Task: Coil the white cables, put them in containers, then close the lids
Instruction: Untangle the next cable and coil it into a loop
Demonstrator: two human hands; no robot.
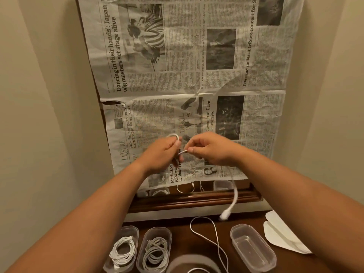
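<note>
A dark brown wooden table stands against a beige wall, where a large newspaper sheet hangs. On the table, from the left, two clear plastic containers each hold a coiled cable; a third clear container is empty. The left hand closes on a small loop of the thin white cable. The right hand pinches the same cable, whose plug hangs down.

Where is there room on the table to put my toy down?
Not much. The two filled containers sit close together on the left. A loose white cable snakes over the middle. The best bare wood lies between the empty container and the white lids; it is narrow.
</note>
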